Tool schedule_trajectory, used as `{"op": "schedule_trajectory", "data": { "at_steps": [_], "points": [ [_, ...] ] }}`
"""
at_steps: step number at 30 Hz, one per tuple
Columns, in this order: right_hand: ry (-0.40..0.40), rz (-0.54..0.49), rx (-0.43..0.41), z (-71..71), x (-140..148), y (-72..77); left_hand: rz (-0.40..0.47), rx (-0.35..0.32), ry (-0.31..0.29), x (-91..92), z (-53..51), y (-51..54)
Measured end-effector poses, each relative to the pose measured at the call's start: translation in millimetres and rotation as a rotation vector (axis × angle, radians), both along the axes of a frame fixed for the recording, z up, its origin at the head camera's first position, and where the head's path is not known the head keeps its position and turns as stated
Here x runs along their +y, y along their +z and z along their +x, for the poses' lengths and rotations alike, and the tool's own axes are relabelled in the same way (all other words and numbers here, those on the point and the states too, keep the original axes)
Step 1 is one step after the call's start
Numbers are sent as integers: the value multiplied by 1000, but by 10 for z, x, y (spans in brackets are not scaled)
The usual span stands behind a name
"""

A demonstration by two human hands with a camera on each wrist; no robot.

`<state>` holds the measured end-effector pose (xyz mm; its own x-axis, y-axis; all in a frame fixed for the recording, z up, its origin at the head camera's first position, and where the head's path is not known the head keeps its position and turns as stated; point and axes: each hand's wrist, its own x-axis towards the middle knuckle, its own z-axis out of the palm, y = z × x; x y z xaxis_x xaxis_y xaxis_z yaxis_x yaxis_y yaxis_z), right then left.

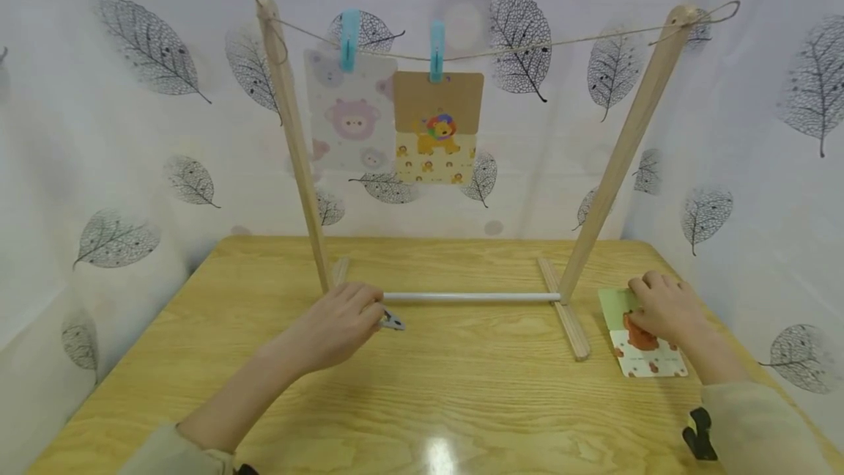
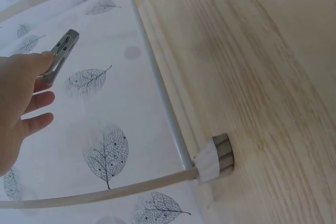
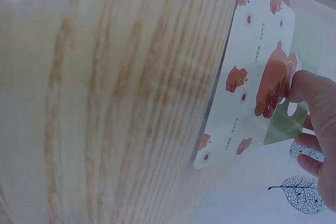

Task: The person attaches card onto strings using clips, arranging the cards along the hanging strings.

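My left hand (image 1: 346,321) pinches a grey clothespin (image 1: 392,320) between thumb and fingers, near the left foot of a wooden frame. In the left wrist view the clothespin (image 2: 62,55) points away from the thumb, and the other fingers are loosely bent. At the right of the table, my right hand (image 1: 669,306) grips a green and white card (image 1: 649,358) with an orange bear on it. The right wrist view shows the thumb on the front of the card (image 3: 244,85), with fingertips past its far edge.
A string (image 1: 527,48) runs between two wooden posts (image 1: 623,152). Blue clothespins (image 1: 437,50) hold a pale pink-animal card (image 1: 352,112) and a brown lion card (image 1: 435,105) on it. A white rod (image 1: 471,297) joins the posts low down. Leaf-patterned curtains surround the table (image 1: 461,387).
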<state>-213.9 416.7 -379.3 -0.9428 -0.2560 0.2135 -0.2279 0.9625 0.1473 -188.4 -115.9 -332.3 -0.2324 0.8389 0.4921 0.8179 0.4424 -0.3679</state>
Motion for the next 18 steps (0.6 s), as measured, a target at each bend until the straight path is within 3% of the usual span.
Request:
{"op": "schedule_trajectory", "data": {
  "at_steps": [10, 18],
  "points": [
    [11, -43, 46, 36, -5, 55, 38, 143, -31, 199, -51, 110],
    [13, -61, 73, 75, -33, 146, 88, 91, -61, 346, -86, 137]
  ]
}}
